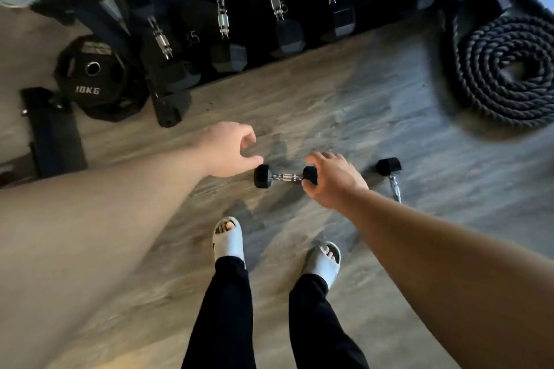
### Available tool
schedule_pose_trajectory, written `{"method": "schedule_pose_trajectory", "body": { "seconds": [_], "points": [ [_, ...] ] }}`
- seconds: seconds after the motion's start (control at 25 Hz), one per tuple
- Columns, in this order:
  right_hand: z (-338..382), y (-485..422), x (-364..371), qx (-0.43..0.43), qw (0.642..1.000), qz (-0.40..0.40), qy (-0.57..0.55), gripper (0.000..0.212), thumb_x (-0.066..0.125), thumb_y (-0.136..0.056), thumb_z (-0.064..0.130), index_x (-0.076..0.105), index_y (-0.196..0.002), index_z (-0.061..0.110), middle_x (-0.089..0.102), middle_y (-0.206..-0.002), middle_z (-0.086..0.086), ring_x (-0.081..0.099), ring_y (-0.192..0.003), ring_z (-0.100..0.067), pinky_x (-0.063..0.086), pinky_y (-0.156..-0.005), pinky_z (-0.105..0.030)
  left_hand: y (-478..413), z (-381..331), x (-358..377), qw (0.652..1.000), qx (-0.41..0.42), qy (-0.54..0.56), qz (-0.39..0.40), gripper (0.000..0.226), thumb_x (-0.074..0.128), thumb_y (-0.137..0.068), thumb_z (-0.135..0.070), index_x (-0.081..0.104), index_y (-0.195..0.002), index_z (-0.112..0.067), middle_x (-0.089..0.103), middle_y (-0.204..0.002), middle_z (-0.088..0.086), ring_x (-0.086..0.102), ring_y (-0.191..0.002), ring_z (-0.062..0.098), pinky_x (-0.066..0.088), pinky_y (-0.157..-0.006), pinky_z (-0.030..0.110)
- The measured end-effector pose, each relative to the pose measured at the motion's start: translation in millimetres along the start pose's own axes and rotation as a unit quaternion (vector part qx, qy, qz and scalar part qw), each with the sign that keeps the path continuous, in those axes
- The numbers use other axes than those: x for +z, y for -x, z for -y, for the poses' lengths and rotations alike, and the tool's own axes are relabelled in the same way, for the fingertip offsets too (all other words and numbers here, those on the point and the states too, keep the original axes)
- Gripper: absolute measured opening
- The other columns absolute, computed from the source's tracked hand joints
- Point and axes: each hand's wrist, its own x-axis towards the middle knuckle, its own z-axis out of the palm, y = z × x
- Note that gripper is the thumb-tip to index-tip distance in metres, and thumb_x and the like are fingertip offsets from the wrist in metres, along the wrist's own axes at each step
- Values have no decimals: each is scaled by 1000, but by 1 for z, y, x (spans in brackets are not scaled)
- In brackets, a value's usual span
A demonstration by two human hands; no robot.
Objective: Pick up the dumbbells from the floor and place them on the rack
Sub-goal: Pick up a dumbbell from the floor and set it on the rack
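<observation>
A small black hex dumbbell (280,177) with a chrome handle lies on the wood floor in front of my feet. My right hand (332,180) covers its right head, fingers spread around it. My left hand (229,148) hovers just left of the dumbbell's left head, fingers loosely curled and apart, holding nothing. A second small dumbbell (389,172) lies to the right, its near end hidden behind my right forearm. The black dumbbell rack (168,105) stands along the top with several larger dumbbells on it.
A black 10 kg weight plate (96,78) lies at the left beside the rack's foot. A coiled black battle rope (503,69) sits at the right. My feet in pale slides (227,240) stand just behind the dumbbell.
</observation>
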Motion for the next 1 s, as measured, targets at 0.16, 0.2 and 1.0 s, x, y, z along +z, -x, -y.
{"method": "schedule_pose_trajectory", "body": {
  "seconds": [0.16,0.2,1.0],
  "points": [
    [-29,-91,99,19,1000,10,-11,53,63,-91,36,50,-141,22,57,-136,-6,48,-126,-30,42,-103,-38,-90,58,97,1000,0,11,16,55,70,-80,-63,62,-121,-28,63,-118,-7,60,-111,19,48,-92,35],
    [-37,-110,119,20,1000,14,-10,54,63,-91,36,50,-141,22,57,-136,-6,47,-127,-30,42,-104,-38,-105,70,119,1000,1,8,21,59,66,-77,-67,61,-123,-31,62,-120,-8,60,-113,19,49,-95,37],
    [-127,-310,346,-6,985,150,81,30,61,-90,30,58,-118,19,67,-110,-10,67,-99,-36,45,-71,-34,-288,160,396,997,-37,-17,60,101,91,-54,-54,46,-142,-35,47,-132,-5,50,-121,28,50,-96,42]
  ]
}}
